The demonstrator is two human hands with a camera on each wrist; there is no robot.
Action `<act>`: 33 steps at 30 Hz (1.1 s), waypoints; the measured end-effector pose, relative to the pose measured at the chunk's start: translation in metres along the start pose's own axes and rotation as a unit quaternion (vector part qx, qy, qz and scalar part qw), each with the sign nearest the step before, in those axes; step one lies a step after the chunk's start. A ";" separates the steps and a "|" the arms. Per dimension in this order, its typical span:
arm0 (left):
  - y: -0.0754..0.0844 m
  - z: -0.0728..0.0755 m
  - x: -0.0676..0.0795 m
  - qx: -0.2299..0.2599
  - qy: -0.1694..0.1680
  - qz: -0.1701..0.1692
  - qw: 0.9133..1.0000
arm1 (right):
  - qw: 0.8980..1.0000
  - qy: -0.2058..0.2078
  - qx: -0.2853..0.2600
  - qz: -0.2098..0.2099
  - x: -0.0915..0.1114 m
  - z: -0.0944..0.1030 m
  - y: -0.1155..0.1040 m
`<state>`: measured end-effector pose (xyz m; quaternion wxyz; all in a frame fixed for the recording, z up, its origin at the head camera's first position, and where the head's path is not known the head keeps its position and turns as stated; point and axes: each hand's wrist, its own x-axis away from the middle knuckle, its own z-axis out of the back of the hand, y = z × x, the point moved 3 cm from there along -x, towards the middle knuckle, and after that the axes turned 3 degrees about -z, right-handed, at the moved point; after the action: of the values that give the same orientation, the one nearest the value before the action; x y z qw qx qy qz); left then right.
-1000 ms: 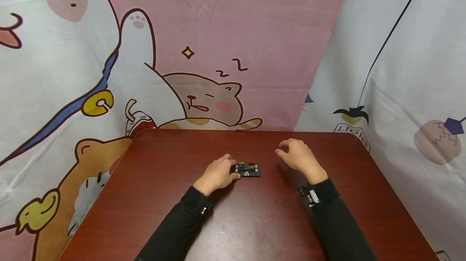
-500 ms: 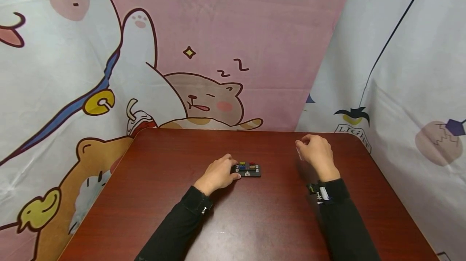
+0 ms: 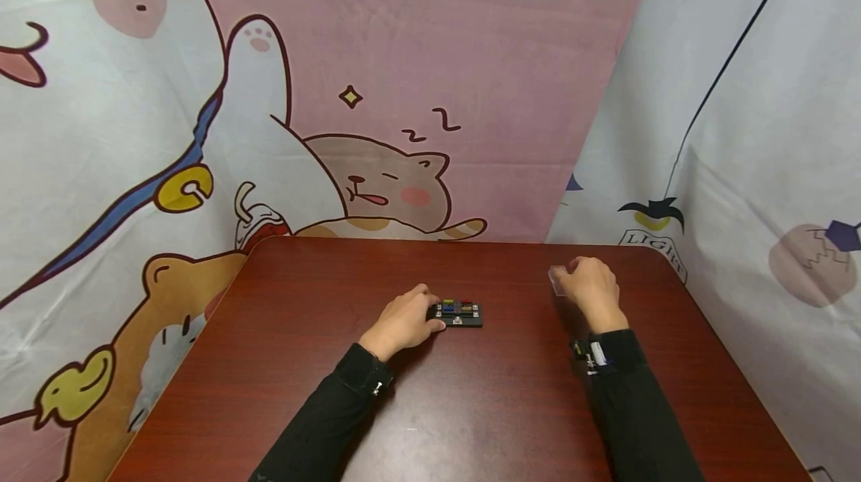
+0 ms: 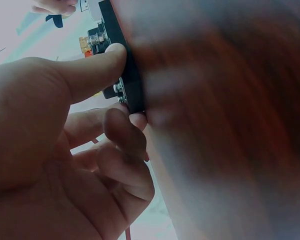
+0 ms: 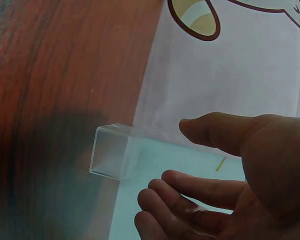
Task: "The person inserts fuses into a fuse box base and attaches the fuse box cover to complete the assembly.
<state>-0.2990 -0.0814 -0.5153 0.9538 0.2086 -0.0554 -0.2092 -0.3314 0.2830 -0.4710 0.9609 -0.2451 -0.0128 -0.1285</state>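
Observation:
In the head view my left hand (image 3: pixel 403 323) grips the left end of a small black board (image 3: pixel 464 321) with coloured parts and silver screws on top. The left wrist view shows the thumb on the long side of the board (image 4: pixel 121 65), fingertips at its near end. A small clear plastic box (image 3: pixel 557 280) stands on the table to the right of the board. Just right of that box is my right hand (image 3: pixel 592 291). In the right wrist view its thumb and fingers are spread apart, with a gap between them and the clear box (image 5: pixel 110 152).
The reddish-brown wooden table (image 3: pixel 484 407) bears both hands' work. Its far edge meets a hanging cloth (image 3: pixel 511 93) printed with cartoon animals. A dark sleeve with a small device (image 3: pixel 590 357) at the cuff covers the right forearm.
My right hand has moved right, away from the board, then come slightly nearer. The clear box, not visible at first, now shows beside its fingertips. My left hand and the board stay put.

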 end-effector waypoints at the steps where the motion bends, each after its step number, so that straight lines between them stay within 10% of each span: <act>1: 0.000 0.000 0.000 0.000 0.001 0.000 1.000 | 1.000 -0.002 0.002 -0.002 0.000 -0.001 0.001; 33: 0.000 0.002 0.001 -0.003 -0.006 -0.003 1.000 | 0.999 -0.004 0.018 -0.026 -0.011 -0.020 0.012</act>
<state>-0.2988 -0.0822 -0.5137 0.9535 0.2049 -0.0597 -0.2129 -0.3398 0.2865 -0.4952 0.9614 -0.2277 -0.0259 -0.1523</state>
